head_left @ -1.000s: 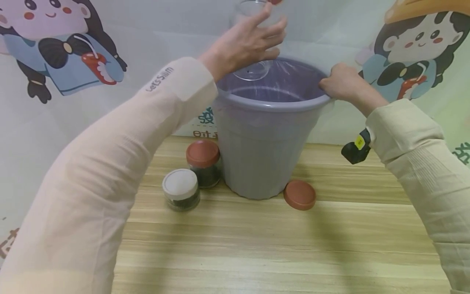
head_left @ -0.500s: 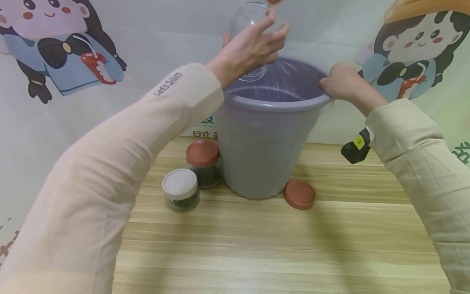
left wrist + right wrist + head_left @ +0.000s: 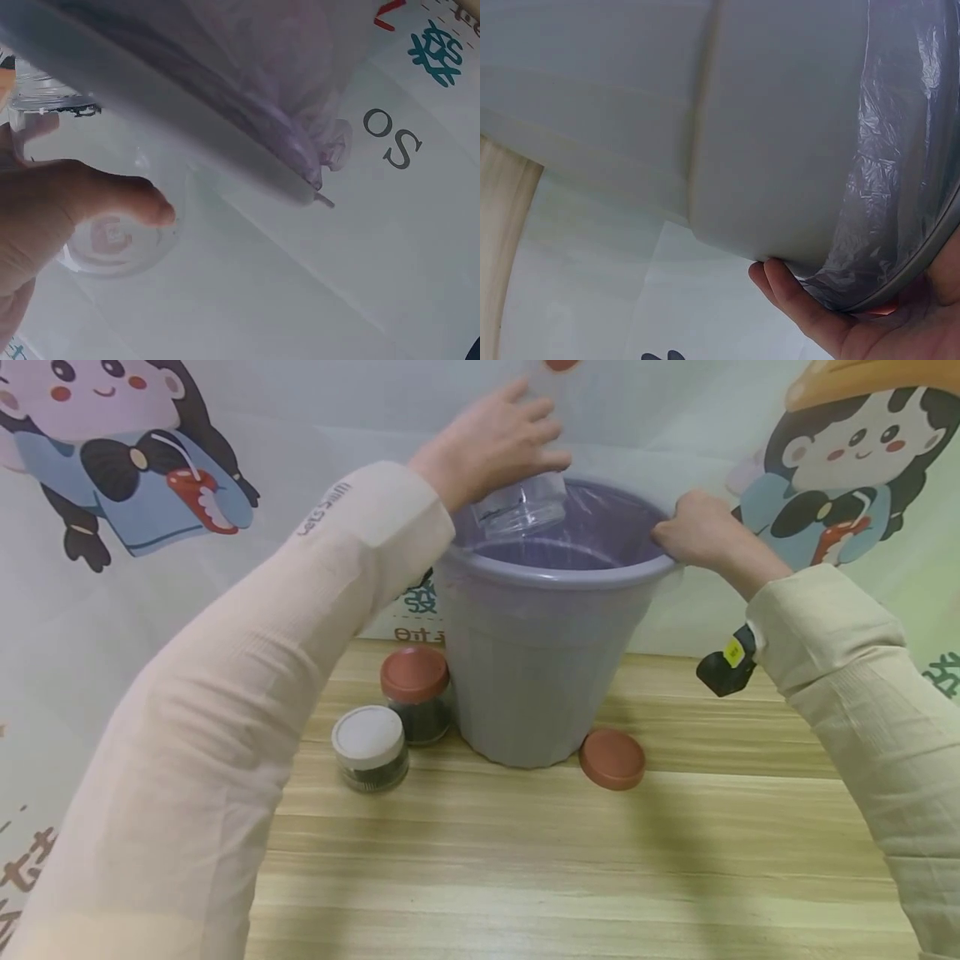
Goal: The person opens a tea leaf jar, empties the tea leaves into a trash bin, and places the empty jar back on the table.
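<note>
My left hand (image 3: 498, 443) grips a clear jar (image 3: 522, 508) over the open top of a grey bin (image 3: 532, 668). In the left wrist view, the thumb lies along the side of the jar (image 3: 120, 251), whose threaded mouth (image 3: 49, 86) points toward the bin; the rest of my fingers are mostly hidden. A thin purple-tinted plastic liner (image 3: 615, 518) covers the bin's inside and folds over the rim. On the right side, my right hand (image 3: 701, 531) holds the bin's rim, fingers on the outer wall in the right wrist view (image 3: 802, 304).
Left of the bin stand a red-lidded jar (image 3: 415, 693) and a white-lidded jar (image 3: 370, 747), both with dark contents. A loose red lid (image 3: 612, 758) lies at the bin's right foot on the wooden table (image 3: 525, 860). Behind hangs a printed cloth (image 3: 300, 443).
My left hand first shifts slightly right, then back left, turning the clear jar so its threaded mouth now shows low over the bin. My right hand stays on the rim.
</note>
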The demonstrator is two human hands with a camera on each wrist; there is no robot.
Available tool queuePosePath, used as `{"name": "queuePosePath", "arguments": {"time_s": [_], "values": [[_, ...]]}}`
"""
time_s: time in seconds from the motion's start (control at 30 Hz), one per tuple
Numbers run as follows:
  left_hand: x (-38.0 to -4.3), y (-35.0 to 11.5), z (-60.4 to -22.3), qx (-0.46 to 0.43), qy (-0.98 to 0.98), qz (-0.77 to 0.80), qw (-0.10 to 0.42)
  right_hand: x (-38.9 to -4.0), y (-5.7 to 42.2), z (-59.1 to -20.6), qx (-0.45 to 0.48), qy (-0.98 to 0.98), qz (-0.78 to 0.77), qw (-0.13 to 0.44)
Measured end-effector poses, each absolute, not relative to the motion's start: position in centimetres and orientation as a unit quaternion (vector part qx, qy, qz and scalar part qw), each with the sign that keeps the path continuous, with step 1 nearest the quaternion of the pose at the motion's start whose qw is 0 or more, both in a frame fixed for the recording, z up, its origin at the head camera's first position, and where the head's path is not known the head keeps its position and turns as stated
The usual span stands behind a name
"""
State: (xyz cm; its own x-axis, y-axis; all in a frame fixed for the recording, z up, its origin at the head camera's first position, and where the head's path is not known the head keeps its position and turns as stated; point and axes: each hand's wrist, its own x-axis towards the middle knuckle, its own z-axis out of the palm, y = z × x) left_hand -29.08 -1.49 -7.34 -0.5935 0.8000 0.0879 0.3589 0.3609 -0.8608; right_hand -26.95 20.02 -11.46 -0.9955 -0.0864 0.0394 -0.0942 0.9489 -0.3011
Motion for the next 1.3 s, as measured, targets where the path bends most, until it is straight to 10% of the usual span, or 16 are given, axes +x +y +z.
{"name": "queuePosePath", "arguments": {"time_s": [0.83,1.3], "values": [[-29.2,-1.1,-9.0,-0.388,-0.594,0.635,0.307,-27.0,19.9,-11.2,0.049,-0.989,0.139,0.024],[-29.2,-0.2,-9.6,-0.343,-0.548,0.725,0.239,-27.0,19.5,-11.5,0.046,-0.988,0.145,0.02]]}}
